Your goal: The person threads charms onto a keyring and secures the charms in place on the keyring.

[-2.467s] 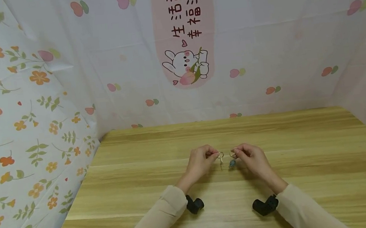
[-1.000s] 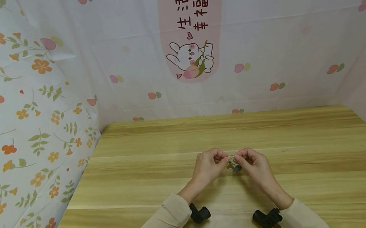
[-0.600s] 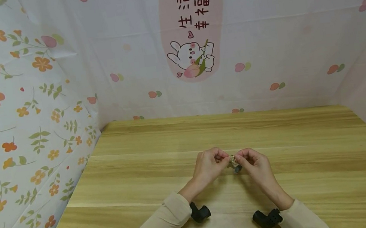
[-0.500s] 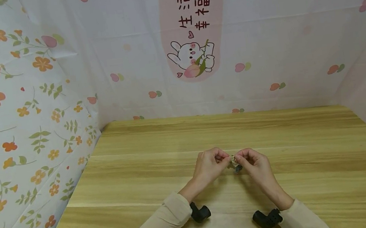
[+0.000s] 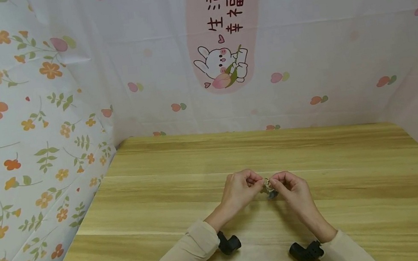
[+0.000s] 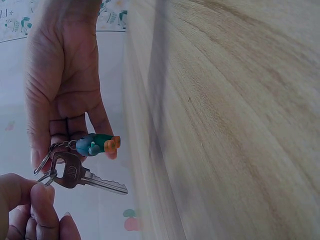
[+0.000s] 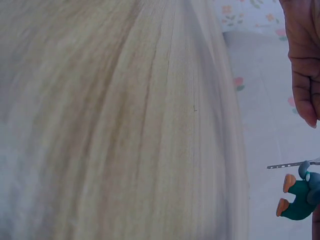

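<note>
In the head view my left hand [image 5: 239, 191] and right hand [image 5: 295, 189] meet fingertip to fingertip above the table. The left wrist view has my left hand [image 6: 40, 215] at the lower left, pinching a thin metal ring [image 6: 48, 176] at the bow of a dark-headed key [image 6: 70, 171]. From above reaches my right hand [image 6: 67, 70], its fingertips pinching the ring [image 6: 42, 163] of a short chain. On that chain hangs a small teal figurine with orange feet [image 6: 95, 144], a keychain charm. Key and charm hang close together; whether the rings are linked I cannot tell.
A wood-grain table [image 5: 182, 163] lies below the hands. Behind it hangs a pale printed cloth [image 5: 139, 65], with a flowered cloth [image 5: 43, 166] on the left. Black wrist cameras [image 5: 229, 243] [image 5: 306, 252] stick out by both cuffs.
My hands stood apart 2.5 seconds ago, each with its own ring; they have come together, bringing key and charm side by side. Over the last half second there is hardly any movement.
</note>
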`<state>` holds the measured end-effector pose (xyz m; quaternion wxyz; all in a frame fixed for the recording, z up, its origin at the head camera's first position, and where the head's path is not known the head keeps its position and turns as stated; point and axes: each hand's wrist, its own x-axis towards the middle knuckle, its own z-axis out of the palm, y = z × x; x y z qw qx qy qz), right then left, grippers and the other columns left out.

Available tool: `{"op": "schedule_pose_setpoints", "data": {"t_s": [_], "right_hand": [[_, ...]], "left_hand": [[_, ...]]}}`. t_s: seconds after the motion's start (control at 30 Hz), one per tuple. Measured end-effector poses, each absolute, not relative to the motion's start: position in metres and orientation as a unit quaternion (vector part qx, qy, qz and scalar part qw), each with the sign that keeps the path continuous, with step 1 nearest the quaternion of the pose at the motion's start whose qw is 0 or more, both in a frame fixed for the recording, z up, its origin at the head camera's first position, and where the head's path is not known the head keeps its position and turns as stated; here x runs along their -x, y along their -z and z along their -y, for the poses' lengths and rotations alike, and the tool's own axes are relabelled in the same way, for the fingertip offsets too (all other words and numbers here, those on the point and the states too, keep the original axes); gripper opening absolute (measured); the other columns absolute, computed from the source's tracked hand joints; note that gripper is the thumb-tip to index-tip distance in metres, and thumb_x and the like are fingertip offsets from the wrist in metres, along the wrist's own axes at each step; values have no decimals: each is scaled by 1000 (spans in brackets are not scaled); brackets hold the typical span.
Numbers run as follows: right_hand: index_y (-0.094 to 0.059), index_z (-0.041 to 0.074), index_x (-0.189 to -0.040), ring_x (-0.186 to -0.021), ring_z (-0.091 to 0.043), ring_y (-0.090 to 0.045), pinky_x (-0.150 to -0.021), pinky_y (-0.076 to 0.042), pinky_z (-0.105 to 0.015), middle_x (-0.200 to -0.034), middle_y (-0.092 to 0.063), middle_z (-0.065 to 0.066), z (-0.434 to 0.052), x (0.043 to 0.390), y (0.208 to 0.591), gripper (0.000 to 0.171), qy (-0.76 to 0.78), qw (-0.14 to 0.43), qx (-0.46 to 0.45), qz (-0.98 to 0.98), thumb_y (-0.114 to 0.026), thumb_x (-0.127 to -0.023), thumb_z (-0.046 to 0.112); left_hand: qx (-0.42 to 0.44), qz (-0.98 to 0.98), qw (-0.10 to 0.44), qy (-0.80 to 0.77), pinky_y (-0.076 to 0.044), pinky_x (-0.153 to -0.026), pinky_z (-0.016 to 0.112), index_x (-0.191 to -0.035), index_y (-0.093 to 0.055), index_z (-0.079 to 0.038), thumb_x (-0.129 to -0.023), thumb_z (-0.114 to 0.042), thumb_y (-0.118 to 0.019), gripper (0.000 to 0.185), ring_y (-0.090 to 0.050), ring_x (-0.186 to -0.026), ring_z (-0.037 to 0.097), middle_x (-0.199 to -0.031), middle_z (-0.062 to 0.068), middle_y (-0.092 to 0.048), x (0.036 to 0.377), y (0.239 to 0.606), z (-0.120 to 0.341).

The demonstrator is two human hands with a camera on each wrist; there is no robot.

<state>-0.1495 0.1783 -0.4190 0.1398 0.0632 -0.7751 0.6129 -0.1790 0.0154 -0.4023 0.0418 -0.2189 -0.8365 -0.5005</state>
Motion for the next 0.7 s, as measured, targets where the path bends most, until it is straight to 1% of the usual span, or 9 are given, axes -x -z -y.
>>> {"op": "schedule_pose_setpoints", "data": {"t_s": [0.1, 0.2, 0.33, 0.43, 0.6, 0.7], "right_hand": [[-61, -8, -86, -65, -1, -52, -57, -45, -21, -74, -60, 7, -179, 149, 419, 11, -608, 130, -64, 781, -59, -91, 2], [-59, -8, -88, -68, -2, -53, -60, -46, -21, -77, -59, 4, -180, 149, 418, 14, -603, 108, -63, 788, -56, -93, 4], [-54, -8, -92, -73, -3, -53, -67, -47, -21, -79, -56, 3, -179, 150, 415, 15, -618, 58, -41, 783, -51, -96, 6], [-52, -5, -91, -75, -3, -54, -71, -48, -19, -77, -55, 5, -177, 150, 413, 14, -646, 23, -13, 763, -48, -97, 7], [-50, 4, -88, -73, -4, -54, -68, -48, -20, -75, -54, 6, -177, 151, 412, 12, -686, -16, 6, 728, -46, -98, 9], [-50, 7, -88, -73, -5, -57, -68, -49, -22, -75, -55, 6, -178, 151, 412, 13, -705, -38, 1, 708, -46, -99, 13]], "left_hand": [[220, 839, 44, 497, -46, -57, 13, -81, -70, -8, -85, -12, -68, 5, -60, -64, 0, -75, 0, -70, 179, 402, -16], [221, 838, 52, 496, -46, -57, 13, -81, -70, -7, -84, -10, -68, 4, -61, -64, 2, -74, 1, -70, 179, 403, -17], [221, 836, 65, 498, -45, -57, 12, -80, -70, -6, -83, -7, -68, 4, -62, -63, 4, -73, 3, -70, 178, 403, -19], [221, 835, 72, 499, -45, -56, 12, -79, -69, -6, -82, -6, -67, 4, -61, -62, 4, -71, 3, -69, 178, 403, -19], [218, 834, 81, 500, -44, -55, 11, -78, -69, -6, -82, -6, -68, 4, -61, -62, 3, -71, 3, -69, 178, 404, -20], [218, 834, 87, 499, -44, -55, 11, -79, -70, -6, -82, -7, -68, 4, -62, -62, 3, -71, 3, -70, 178, 404, -21]]}}
